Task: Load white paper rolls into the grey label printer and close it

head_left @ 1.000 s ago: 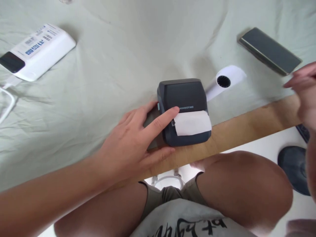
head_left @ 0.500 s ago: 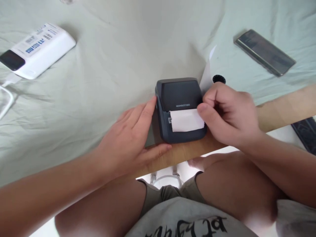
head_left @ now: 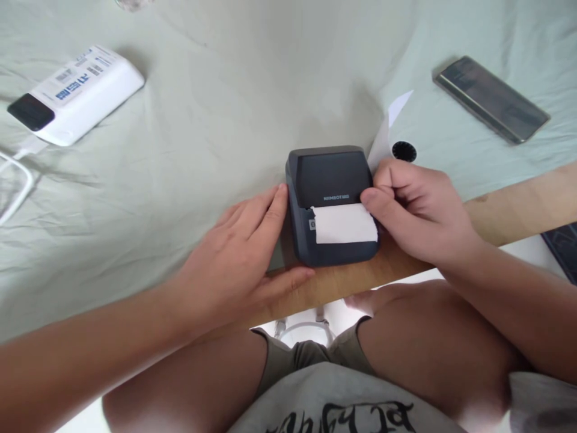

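Observation:
A dark label printer (head_left: 331,177) marked NIIMBOT stands on the cloth near the table's front edge. From its slot a white paper label (head_left: 347,224) hangs over the front. My left hand (head_left: 229,252) steadies the printer, with straight fingers along its left side and the thumb by the front corner. My right hand (head_left: 419,210) is closed in a pinch at the label's upper right corner, beside the printer's right side; its curled fingertips are partly hidden. Behind that hand a curled white paper strip (head_left: 383,141) stands up, its lower end hidden.
A white power bank (head_left: 90,90) with a plugged-in white cable (head_left: 27,174) lies at the left. A phone (head_left: 493,99) lies at the right. Near my right hand is a black round piece with a pale rim (head_left: 404,151). The bare wooden table edge (head_left: 311,291) runs above my legs.
The whole view has shifted slightly. My right thumb covers less of the label's right edge than before; both hands otherwise keep their places at the printer.

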Demonstrator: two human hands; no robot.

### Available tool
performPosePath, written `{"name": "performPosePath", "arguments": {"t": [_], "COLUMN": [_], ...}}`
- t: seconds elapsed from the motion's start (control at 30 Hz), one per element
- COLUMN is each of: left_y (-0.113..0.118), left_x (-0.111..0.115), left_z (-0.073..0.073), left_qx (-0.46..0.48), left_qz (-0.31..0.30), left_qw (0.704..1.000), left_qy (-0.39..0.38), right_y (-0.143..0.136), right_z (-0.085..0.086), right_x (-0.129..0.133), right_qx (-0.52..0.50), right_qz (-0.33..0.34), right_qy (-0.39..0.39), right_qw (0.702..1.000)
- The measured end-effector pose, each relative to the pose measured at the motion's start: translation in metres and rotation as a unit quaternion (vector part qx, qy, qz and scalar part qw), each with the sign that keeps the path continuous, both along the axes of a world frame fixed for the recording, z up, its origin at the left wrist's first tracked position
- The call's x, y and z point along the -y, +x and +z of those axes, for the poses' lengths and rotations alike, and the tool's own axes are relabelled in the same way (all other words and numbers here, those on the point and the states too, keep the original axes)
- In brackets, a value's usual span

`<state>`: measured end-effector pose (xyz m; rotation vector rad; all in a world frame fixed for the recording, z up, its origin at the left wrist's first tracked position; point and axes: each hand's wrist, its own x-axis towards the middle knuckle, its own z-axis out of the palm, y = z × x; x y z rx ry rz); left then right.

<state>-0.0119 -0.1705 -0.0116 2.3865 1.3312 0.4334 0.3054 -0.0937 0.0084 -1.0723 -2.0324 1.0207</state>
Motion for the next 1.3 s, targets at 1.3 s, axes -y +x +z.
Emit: {"name": "performPosePath", "arguments": {"t": [1.3], "left_y": [0.005], "left_x": [0.000], "left_z": [0.002], "left_qx": [-0.019], "left_qz": [0.031], "left_qw": [0.999], "left_qy": [-0.025], "right_y": [-0.001], "right_z": [0.002], "right_x": [0.000], "right_qx": [0.000], "right_qz": [0.000], "right_qy": [-0.016], "right_qw": [1.000]}}
